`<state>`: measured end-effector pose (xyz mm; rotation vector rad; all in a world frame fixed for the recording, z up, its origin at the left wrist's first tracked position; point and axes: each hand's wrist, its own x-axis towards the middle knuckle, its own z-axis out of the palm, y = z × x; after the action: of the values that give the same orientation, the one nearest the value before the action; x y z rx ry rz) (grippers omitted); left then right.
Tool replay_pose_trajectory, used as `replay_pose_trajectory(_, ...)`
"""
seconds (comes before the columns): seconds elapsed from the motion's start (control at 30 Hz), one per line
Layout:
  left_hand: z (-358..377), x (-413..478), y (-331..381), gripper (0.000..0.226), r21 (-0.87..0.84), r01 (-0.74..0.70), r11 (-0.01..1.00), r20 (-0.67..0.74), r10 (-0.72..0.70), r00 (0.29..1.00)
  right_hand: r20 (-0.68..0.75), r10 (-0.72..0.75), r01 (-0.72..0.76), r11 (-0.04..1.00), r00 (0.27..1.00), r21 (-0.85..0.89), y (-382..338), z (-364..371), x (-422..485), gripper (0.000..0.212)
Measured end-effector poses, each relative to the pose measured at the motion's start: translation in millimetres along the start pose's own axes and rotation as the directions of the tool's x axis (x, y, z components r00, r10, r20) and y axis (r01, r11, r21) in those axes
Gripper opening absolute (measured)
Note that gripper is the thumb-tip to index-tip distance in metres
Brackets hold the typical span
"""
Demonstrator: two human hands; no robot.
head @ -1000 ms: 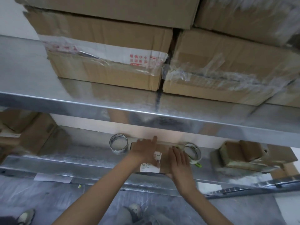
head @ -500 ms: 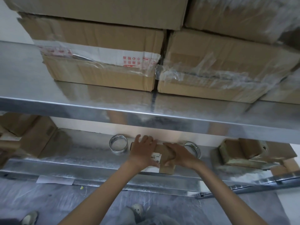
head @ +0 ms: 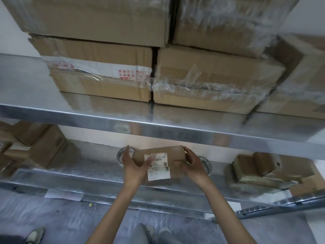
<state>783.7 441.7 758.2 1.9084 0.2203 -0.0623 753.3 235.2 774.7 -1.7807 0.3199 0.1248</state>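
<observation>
A small brown cardboard parcel (head: pixel 173 155) with a white printed label on its face is lifted above the lower metal shelf (head: pixel 73 175). My left hand (head: pixel 134 166) grips its left end, thumb across the label. My right hand (head: pixel 192 167) grips its right end, fingers curled over the top edge and thumb on the front. A tape roll (head: pixel 121 154) lies on the shelf behind my left hand, partly hidden. Another tape roll (head: pixel 206 165) shows behind my right hand.
An upper metal shelf (head: pixel 123 118) carries large stacked cardboard boxes (head: pixel 105 71), some wrapped in clear film. Small taped parcels (head: pixel 260 168) lie at the lower shelf's right, more boxes (head: pixel 35 147) at its left. Below are a grey floor and shoes (head: pixel 35 235).
The parcel lay on the lower shelf under my flat hands. Both hands took hold of its ends and lifted it off the shelf, tilting its labelled face toward me.
</observation>
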Motion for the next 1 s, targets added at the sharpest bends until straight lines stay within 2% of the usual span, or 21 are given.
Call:
replay_pose_trajectory(0.03, 0, -2, 5, 0.097, -0.132, 0.08, 0.988, 0.075, -0.07, 0.995, -0.042, -0.002, 0.002, 1.0, 0.999, 0.007, -5, -5, -3, 0.035)
replay_pose_trajectory(0.1, 2, -9, 14, 0.092, -0.218, 0.124, 0.968, 0.167, -0.088, 0.982, -0.112, -0.016, 0.015, 1.0, 0.994, -0.01, -13, -15, -9, 0.017)
replay_pose_trajectory(0.2, 5, -20, 29, 0.054, -0.265, 0.083, 0.961, 0.158, -0.042, 0.987, -0.182, -0.049, 0.053, 0.998, 0.982, 0.019, -23, -28, -18, 0.022)
replay_pose_trajectory(0.3, 5, -35, 36, 0.069, -0.284, 0.013, 0.959, 0.18, 0.04, 0.983, -0.258, -0.072, 0.11, 0.985, 0.963, 0.133, -31, -32, -38, 0.016)
replay_pose_trajectory(0.4, 2, -50, 39, 0.081, -0.365, 0.029, 0.931, 0.193, 0.045, 0.98, -0.264, -0.114, 0.152, 0.98, 0.958, 0.128, -39, -37, -65, 0.015)
replay_pose_trajectory(0.5, -4, -66, 42, 0.081, -0.464, 0.042, 0.885, 0.221, 0.069, 0.973, -0.273, -0.053, 0.099, 0.983, 0.961, 0.157, -45, -45, -95, 0.016)
replay_pose_trajectory(0.6, -15, -99, 58, 0.058, -0.492, 0.013, 0.871, 0.227, 0.114, 0.967, -0.262, -0.052, 0.112, 0.968, 0.964, 0.223, -49, -53, -131, 0.02)
replay_pose_trajectory(0.7, -23, -138, 74, 0.023, -0.426, -0.069, 0.902, 0.233, 0.183, 0.955, -0.225, -0.073, 0.134, 0.954, 0.972, 0.269, -55, -62, -178, 0.017)
replay_pose_trajectory(0.73, -27, -153, 82, 0.02, -0.407, -0.118, 0.906, 0.235, 0.228, 0.945, -0.224, -0.084, 0.145, 0.951, 0.971, 0.273, -59, -66, -195, 0.015)
replay_pose_trajectory(0.83, -38, -192, 105, 0.023, -0.366, -0.266, 0.892, 0.252, 0.371, 0.894, -0.244, -0.106, 0.166, 0.957, 0.964, 0.238, -70, -82, -238, 0.045)
replay_pose_trajectory(0.9, -41, -211, 123, 0.03, -0.322, -0.364, 0.874, 0.279, 0.455, 0.846, -0.304, -0.119, 0.198, 0.949, 0.945, 0.245, -82, -96, -259, 0.041)
replay_pose_trajectory(1.0, -42, -233, 162, 0.061, -0.295, -0.496, 0.817, 0.278, 0.57, 0.773, -0.391, -0.152, 0.252, 0.943, 0.908, 0.218, -110, -121, -282, 0.029)
